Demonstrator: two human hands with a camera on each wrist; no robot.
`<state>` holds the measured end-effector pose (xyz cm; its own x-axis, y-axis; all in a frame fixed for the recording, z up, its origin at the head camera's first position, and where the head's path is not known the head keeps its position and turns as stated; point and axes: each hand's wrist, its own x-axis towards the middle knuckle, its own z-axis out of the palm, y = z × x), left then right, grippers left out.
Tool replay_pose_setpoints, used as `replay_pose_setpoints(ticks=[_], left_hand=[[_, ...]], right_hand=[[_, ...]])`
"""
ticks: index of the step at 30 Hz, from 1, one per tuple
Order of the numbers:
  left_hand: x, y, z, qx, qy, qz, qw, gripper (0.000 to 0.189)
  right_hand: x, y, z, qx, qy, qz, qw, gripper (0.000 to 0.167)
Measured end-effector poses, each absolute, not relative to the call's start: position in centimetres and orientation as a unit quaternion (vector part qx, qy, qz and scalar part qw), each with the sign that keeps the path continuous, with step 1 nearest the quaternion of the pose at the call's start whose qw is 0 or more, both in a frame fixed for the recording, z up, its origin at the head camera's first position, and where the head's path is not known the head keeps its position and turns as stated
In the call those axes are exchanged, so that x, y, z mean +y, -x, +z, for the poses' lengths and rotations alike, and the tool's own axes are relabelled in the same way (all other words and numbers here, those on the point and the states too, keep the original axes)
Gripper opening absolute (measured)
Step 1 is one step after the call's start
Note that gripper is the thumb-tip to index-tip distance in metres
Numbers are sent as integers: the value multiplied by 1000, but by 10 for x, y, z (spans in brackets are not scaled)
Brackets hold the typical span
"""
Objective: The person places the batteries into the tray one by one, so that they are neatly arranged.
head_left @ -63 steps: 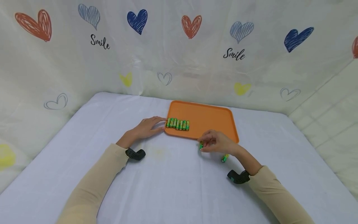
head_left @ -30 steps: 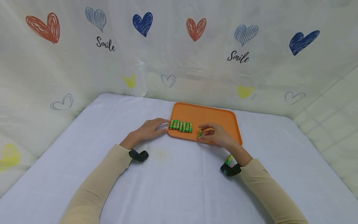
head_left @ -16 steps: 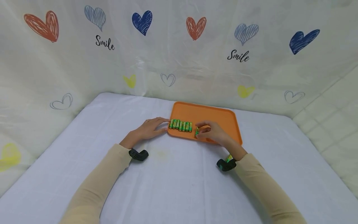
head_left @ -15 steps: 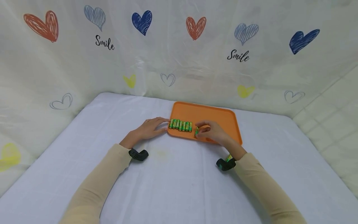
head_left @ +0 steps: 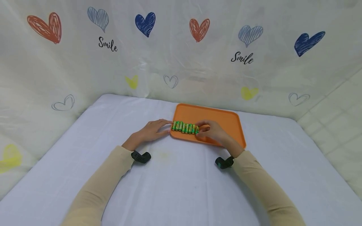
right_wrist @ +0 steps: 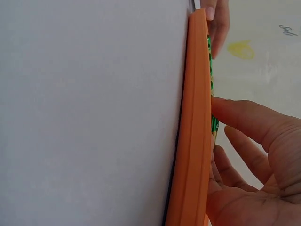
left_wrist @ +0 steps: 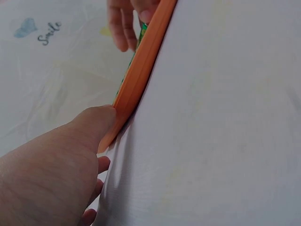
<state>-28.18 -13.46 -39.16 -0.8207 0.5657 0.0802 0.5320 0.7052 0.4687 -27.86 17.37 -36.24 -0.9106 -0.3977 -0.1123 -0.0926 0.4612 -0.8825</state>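
Several green AA-type batteries (head_left: 183,127) lie side by side in a row at the front left of an orange tray (head_left: 216,113). My right hand (head_left: 214,131) pinches one more battery (head_left: 197,129) between thumb and fingers, at the right end of that row. In the right wrist view the thumb and a battery (right_wrist: 215,125) show just past the tray's rim, which hides the rest. My left hand (head_left: 152,130) rests at the tray's left edge with fingers extended. Its thumb (left_wrist: 96,120) touches the orange rim in the left wrist view.
A white cloth (head_left: 175,188) covers the table. Behind it hangs a pale curtain (head_left: 169,56) printed with hearts and "Smile". Each wrist carries a black device, one on the left wrist (head_left: 141,157) and one on the right wrist (head_left: 224,162).
My right hand has carried the battery from in front of the tray leftward to the row's end. The loose battery on the cloth is now hidden by my right arm. My left hand stays put.
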Motion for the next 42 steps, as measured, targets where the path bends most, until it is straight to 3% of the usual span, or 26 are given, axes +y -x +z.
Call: replay_pose_setpoints(ticks=[42], left_hand=[[-134,284,-395,922,-297,247,37,54]], right_hand=[[177,263,-358,831,146,-516,146,56]])
